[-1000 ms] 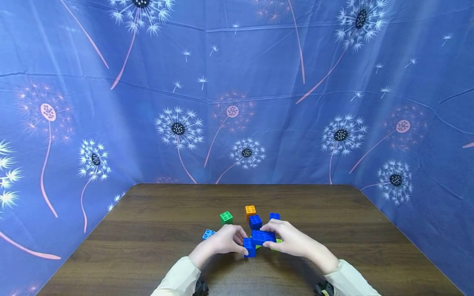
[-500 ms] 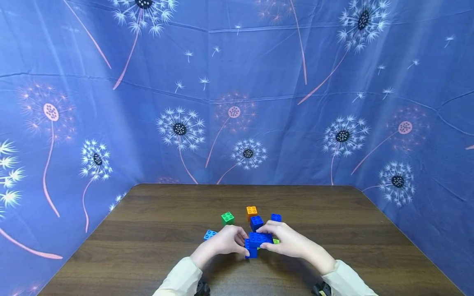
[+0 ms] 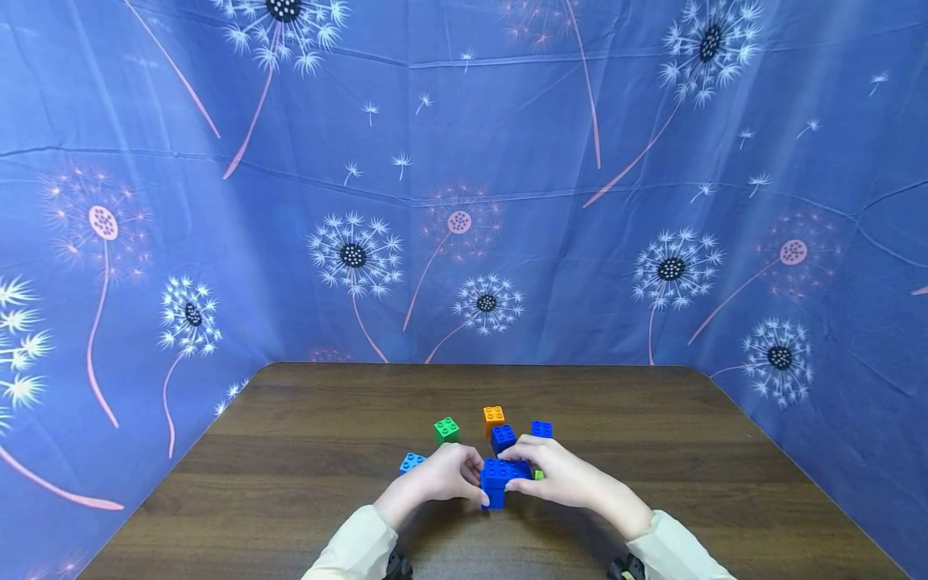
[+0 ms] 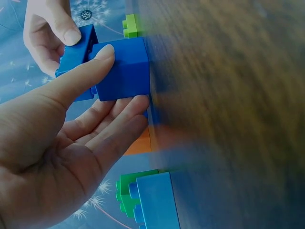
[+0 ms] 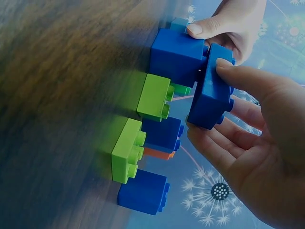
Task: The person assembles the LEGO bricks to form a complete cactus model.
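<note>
A square blue toy building block (image 4: 124, 69) stands on the table, pinched between thumb and fingers of my left hand (image 3: 440, 474). My right hand (image 3: 561, 473) grips a longer, flatter blue brick (image 5: 213, 88) by its two sides. One end of that long brick sits over the studs of the square block; a narrow gap shows between them in the right wrist view. The long brick's other end juts out to the right, above a lime green brick (image 5: 155, 97). In the head view my right fingers hide part of the long brick.
Behind my hands stand a green block (image 3: 446, 429), an orange block (image 3: 494, 416) and two more blue blocks, one in the middle (image 3: 503, 437) and one at right (image 3: 541, 428). A light blue block (image 3: 412, 461) is left of my left hand. Another lime brick (image 5: 127, 151) lies under my right hand.
My right hand has moved left with the long blue brick, bringing its end from beside the square block to over it. My left hand keeps its hold on the square block.
</note>
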The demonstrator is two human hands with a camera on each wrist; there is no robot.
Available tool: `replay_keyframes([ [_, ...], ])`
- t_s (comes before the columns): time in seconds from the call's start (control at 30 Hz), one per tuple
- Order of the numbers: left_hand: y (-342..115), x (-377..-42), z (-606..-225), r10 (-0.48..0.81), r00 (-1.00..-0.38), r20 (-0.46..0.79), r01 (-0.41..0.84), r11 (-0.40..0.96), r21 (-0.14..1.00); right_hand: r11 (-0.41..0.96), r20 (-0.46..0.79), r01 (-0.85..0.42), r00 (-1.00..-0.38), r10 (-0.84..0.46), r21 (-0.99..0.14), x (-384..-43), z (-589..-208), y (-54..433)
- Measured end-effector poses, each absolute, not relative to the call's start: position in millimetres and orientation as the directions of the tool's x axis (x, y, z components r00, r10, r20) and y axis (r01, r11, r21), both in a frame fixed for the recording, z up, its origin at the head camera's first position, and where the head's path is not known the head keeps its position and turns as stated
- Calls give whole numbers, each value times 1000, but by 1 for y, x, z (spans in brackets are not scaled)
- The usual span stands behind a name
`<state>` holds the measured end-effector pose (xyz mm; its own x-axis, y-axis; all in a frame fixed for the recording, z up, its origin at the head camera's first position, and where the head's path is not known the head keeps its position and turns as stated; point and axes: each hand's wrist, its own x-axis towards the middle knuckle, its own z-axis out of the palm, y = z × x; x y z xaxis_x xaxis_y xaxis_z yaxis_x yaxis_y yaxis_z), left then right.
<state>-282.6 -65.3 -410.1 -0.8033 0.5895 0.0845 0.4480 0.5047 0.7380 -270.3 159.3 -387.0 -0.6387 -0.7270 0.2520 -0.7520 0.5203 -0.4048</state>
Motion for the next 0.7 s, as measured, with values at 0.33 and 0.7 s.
replay_keyframes([
  [0.33,-65,-284,-411,593,-801,81,453,512,730,532,240,-744,-648,-723,-405,-270,-389,158],
  [0.7,-65,-284,-409,602,-794,88,474,522,709,534,251,-739,-654,-713,-411,-273,-387,156],
])
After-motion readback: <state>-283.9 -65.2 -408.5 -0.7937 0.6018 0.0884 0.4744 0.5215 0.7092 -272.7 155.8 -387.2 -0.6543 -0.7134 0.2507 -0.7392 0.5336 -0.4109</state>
